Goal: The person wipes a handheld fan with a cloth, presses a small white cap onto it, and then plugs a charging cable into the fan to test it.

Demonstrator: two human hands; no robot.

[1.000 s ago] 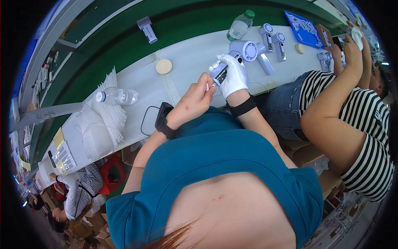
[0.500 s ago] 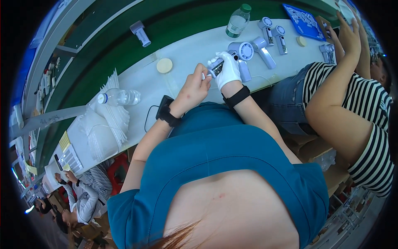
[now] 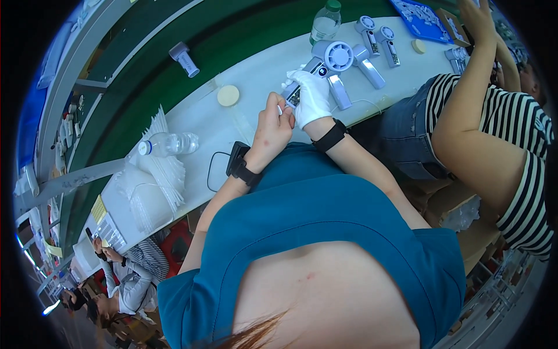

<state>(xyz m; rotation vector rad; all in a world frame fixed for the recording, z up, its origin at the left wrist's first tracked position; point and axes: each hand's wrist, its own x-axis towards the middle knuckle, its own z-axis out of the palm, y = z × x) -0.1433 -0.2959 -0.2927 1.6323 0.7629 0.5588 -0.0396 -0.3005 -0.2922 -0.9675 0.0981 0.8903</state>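
Observation:
My right hand (image 3: pixel 311 98), in a white glove with a black wrist strap, grips a pale lavender handheld fan (image 3: pixel 303 82) by its handle, just above the white table (image 3: pixel 256 87). My bare left hand (image 3: pixel 271 129) pinches at the lower end of that handle, fingertips touching it; a black band sits on that wrist. A second fan of the same kind (image 3: pixel 338 63) lies right behind the held one, round grille facing up.
More fans (image 3: pixel 368 36) lie at the back right near a water bottle (image 3: pixel 325 23) and a blue tray (image 3: pixel 423 20). A round cream disc (image 3: pixel 228 96), a lying bottle (image 3: pixel 168 143) and stacked clear bags (image 3: pixel 154 174) are to the left. A co-worker in a striped shirt (image 3: pixel 523 157) sits on my right.
Both hands with the fan shifted slightly left and up in the picture. The left fingertips closed in on the handle's end. The co-worker's arm rose higher.

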